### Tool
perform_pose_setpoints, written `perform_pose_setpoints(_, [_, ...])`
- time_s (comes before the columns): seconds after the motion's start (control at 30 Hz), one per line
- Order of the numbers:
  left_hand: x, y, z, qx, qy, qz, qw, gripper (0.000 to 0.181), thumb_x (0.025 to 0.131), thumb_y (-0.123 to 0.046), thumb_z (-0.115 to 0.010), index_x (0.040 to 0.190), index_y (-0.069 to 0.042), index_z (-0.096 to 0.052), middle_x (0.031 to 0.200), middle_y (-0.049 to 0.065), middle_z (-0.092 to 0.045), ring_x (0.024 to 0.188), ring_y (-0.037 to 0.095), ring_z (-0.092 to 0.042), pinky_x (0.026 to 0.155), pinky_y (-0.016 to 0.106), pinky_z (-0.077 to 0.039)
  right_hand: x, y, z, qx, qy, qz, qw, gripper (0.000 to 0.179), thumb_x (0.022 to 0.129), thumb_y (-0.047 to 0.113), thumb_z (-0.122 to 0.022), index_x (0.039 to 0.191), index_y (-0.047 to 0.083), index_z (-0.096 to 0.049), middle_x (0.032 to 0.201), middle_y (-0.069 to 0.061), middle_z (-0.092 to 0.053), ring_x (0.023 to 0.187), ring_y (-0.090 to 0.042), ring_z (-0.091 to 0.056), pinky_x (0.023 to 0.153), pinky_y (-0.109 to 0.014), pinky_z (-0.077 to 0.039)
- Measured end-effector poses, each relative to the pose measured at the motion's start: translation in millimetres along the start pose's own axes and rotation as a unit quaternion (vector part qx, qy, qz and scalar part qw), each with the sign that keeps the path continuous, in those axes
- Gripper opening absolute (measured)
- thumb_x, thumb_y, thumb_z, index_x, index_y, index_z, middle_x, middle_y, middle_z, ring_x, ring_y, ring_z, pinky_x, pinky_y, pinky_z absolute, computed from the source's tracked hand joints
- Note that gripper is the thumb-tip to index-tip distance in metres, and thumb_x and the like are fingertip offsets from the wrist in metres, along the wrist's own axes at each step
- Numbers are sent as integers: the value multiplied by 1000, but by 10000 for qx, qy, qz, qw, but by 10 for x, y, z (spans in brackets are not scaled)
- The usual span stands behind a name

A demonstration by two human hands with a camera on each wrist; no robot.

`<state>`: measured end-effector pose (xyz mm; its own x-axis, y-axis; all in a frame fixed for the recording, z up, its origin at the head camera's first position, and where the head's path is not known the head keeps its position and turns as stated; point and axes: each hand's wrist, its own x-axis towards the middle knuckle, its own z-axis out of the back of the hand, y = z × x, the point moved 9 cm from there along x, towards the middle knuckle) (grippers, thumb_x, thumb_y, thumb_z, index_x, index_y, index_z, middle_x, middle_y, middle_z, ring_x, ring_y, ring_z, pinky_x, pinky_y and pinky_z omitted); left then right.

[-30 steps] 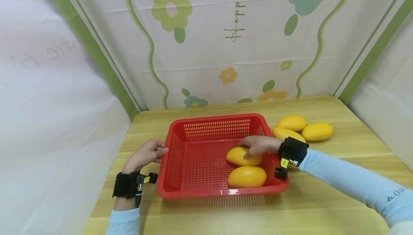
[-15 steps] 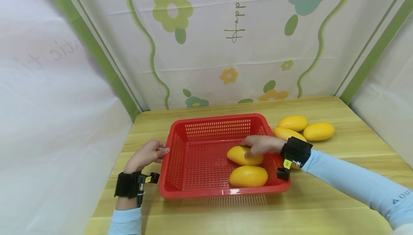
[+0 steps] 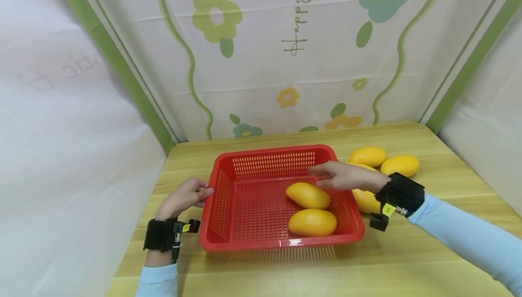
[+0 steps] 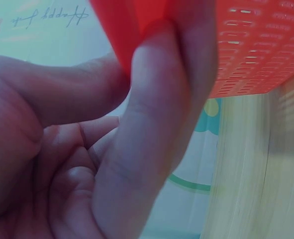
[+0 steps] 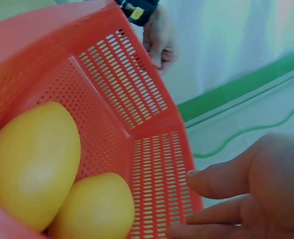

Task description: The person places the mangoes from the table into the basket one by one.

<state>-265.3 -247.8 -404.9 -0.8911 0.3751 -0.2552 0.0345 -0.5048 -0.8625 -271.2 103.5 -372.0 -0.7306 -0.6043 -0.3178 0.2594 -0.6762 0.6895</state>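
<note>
A red plastic basket (image 3: 281,244) with slotted walls stands on the table. At its left rim my left hand (image 3: 185,198) pinches the edge between thumb and fingers; the left wrist view shows the thumb (image 4: 82,89) and a finger against the red rim. Two yellow mangoes lie inside at the right end, a rear mango (image 3: 307,196) and a front mango (image 3: 312,223). Over the basket's right wall hovers my right hand (image 3: 346,177), fingers extended and holding nothing. In the right wrist view, the right hand (image 5: 256,194) is apart from both mangoes.
Several more mangoes lie on the wooden table (image 3: 261,274) right of the basket, among them a back mango (image 3: 368,156), a far-right mango (image 3: 400,165) and one beside the wall (image 3: 365,201). A flower-printed curtain (image 3: 253,61) hangs behind the table.
My right hand has let go of the rear mango and moved up and to the right, off the fruit. The left hand keeps its hold on the rim.
</note>
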Motion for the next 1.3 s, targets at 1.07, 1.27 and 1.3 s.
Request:
perform_pose_setpoints(1.07, [4, 8, 4, 154, 43, -38, 9999, 24, 104, -5, -50, 112, 15, -60, 97, 18, -71, 84, 22, -74, 77, 36, -64, -551, -381, 378, 214, -1505, 449, 9874, 40, 99, 9, -59, 135, -7, -52, 121, -22, -65, 109, -36, -64, 92, -49, -58])
perform_pose_setpoints(1.27, [3, 2, 0, 121, 54, -49, 9999, 24, 104, -5, -50, 112, 15, -60, 96, 17, -71, 83, 22, -74, 77, 36, -64, -580, -588, 331, 159, -1272, 33, 9917, 47, 99, 11, -60, 138, -10, -45, 124, -28, -60, 109, -41, -62, 87, -48, -60])
perform_pose_setpoints(1.3, [2, 1, -2, 120, 60, -49, 9999, 24, 104, -5, -50, 112, 15, -60, 96, 17, -71, 83, 22, -74, 77, 36, -64, -583, -622, 322, 104, -1232, -39, 9923, 49, 98, 12, -61, 138, -10, -44, 124, -29, -60, 110, -42, -62, 86, -47, -60])
